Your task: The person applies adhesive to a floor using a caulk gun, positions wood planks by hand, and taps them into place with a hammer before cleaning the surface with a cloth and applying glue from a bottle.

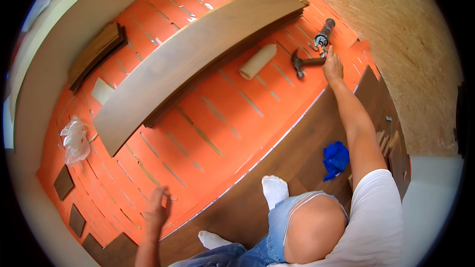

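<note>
My right hand (333, 66) reaches out at the upper right and is closed around the handle end of a claw hammer (307, 63), whose dark head points left over the orange underlayment. Just beyond it lies a caulking gun (324, 33), close to my fingers. To the left of the hammer is a pale cylindrical roll (258, 62). My left hand (157, 208), low on the left, hovers above the orange underlayment (213, 143) with its fingers apart and nothing in them.
A stack of long brown floor planks (198, 54) lies across the underlayment. Shorter boards (95, 57) and crumpled clear plastic (76, 141) sit along the left wall. Laid brown flooring (237, 212) runs under my feet, with a blue crumpled piece (335, 160) beside my knee.
</note>
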Demonstrator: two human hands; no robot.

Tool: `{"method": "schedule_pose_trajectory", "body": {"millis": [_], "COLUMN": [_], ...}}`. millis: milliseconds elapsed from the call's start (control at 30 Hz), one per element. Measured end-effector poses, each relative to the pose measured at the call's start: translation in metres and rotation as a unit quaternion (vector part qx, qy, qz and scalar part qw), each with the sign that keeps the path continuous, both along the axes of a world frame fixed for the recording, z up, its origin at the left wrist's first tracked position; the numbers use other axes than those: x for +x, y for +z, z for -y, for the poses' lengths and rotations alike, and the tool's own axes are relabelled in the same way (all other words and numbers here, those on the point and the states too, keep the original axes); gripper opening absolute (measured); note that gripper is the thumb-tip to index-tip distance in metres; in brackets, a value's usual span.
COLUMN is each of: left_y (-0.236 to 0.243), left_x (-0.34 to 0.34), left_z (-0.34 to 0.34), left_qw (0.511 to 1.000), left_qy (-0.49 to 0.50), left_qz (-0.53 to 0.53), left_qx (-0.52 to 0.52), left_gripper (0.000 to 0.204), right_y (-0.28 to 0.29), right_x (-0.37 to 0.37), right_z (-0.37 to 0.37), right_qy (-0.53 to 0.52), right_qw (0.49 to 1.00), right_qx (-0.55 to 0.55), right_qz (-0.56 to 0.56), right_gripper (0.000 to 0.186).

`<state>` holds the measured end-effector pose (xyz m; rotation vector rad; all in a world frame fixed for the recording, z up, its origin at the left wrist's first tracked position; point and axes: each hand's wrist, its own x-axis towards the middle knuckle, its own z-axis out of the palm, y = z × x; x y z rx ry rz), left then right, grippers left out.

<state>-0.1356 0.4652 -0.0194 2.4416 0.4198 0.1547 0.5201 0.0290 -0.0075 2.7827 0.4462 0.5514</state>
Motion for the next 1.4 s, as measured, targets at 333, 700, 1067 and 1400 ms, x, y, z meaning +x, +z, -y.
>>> {"method": "schedule_pose_trajectory", "body": {"millis": [333,700,1067,1400], "left_y": [0.082,0.067,0.104,0.122], "left_x": [0.266,0.342,0.323,0.287], "left_z": [-0.096,-0.105,-0.087,-0.098], "left_qw": [0.981,0.969,0.973,0.961], "left_qy": [-0.015,-0.047,-0.076,-0.088], "left_qz": [0.031,-0.166,-0.146,-0.155], "left_qx": [0.190,0.177,0.162,0.213], "left_gripper": [0.102,0.140,0.139,0.136], "right_y": [-0.046,-0.007,0.008,0.037], "right_x": [0.016,0.073,0.146,0.030], "right_z": [-0.043,-0.095,-0.151,-0.176], "right_qy": [0.042,0.123,-0.018,0.060], "right_qw": [0.993,0.575,0.502,0.385], "right_qx": [-0.036,0.689,0.721,0.784], "right_qz": [-0.101,-0.424,-0.477,-0.483], "right_gripper": [0.073,0.054,0.037,0.036]}}
